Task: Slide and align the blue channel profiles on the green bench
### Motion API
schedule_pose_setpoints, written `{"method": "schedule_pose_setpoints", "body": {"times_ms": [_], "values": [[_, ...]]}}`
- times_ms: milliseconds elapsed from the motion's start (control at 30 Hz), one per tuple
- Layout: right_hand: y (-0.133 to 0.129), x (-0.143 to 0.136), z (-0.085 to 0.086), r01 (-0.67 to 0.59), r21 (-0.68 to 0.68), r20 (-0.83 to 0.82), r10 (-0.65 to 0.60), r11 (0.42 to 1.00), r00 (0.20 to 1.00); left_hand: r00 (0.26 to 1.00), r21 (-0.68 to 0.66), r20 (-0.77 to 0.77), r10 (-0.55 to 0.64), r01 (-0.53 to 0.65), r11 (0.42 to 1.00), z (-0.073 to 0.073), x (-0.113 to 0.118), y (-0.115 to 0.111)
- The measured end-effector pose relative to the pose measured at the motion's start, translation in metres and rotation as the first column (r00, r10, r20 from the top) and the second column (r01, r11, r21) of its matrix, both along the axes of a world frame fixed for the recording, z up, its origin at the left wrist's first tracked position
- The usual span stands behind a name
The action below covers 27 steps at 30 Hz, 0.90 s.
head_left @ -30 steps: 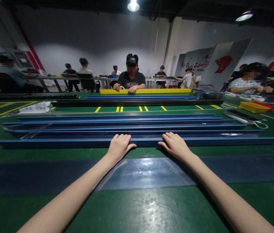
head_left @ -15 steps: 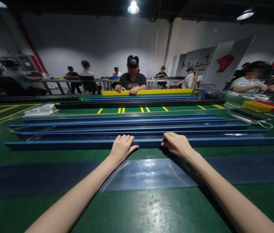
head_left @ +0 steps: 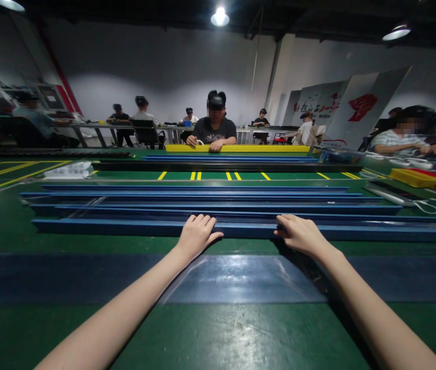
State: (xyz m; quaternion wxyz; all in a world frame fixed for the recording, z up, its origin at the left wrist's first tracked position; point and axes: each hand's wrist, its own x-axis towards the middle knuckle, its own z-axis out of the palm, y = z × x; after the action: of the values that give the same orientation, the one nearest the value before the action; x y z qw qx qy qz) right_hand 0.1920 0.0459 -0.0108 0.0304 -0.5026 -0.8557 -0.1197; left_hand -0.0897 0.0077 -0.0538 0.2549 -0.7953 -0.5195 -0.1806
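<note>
A long blue channel strip (head_left: 244,230) lies crosswise in front of me, nearest in a group of similar blue strips (head_left: 218,207). Over its near wall, left of the middle, my left hand (head_left: 198,234) is curled, the thumb along the near side. To the right, my right hand (head_left: 298,234) grips the same strip with bent fingers; the fingertips are partly hidden. Closer to me, a flat, glossy dark-blue plastic sheet (head_left: 237,277) stretches across the table under both forearms.
Beyond the blue strips lies a long black strip (head_left: 225,167). Opposite me a person (head_left: 215,123) holds a yellow strip (head_left: 264,148). A phone (head_left: 395,191) with a white cable lies at right, near a yellow tray (head_left: 414,178). A white packet (head_left: 67,170) lies at left.
The nearest blue strip has shifted to the right along the table. My right hand has moved right with it, while my left hand stays nearly in place. The view has turned slightly.
</note>
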Motion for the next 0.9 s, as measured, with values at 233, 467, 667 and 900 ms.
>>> {"method": "schedule_pose_setpoints", "body": {"times_ms": [233,467,667,900], "values": [[-0.001,-0.008,-0.009,-0.078,0.077,0.049,0.075,0.994,0.996,1.000,0.002,-0.023,0.008,-0.008,1.000,-0.001,0.000,0.000],[-0.008,-0.038,-0.021,-0.206,0.225,-0.025,0.217,0.952,0.976,1.000,0.000,-0.022,0.004,-0.004,1.000,0.000,0.000,0.000],[-0.005,-0.040,-0.022,-0.155,0.263,-0.074,0.180,0.952,0.981,1.000,-0.005,-0.021,0.001,-0.001,1.000,0.000,-0.001,0.000],[-0.007,-0.041,-0.014,-0.116,0.214,-0.055,0.131,0.970,0.990,1.000,-0.010,-0.017,-0.009,0.009,1.000,0.001,-0.001,-0.001]]}}
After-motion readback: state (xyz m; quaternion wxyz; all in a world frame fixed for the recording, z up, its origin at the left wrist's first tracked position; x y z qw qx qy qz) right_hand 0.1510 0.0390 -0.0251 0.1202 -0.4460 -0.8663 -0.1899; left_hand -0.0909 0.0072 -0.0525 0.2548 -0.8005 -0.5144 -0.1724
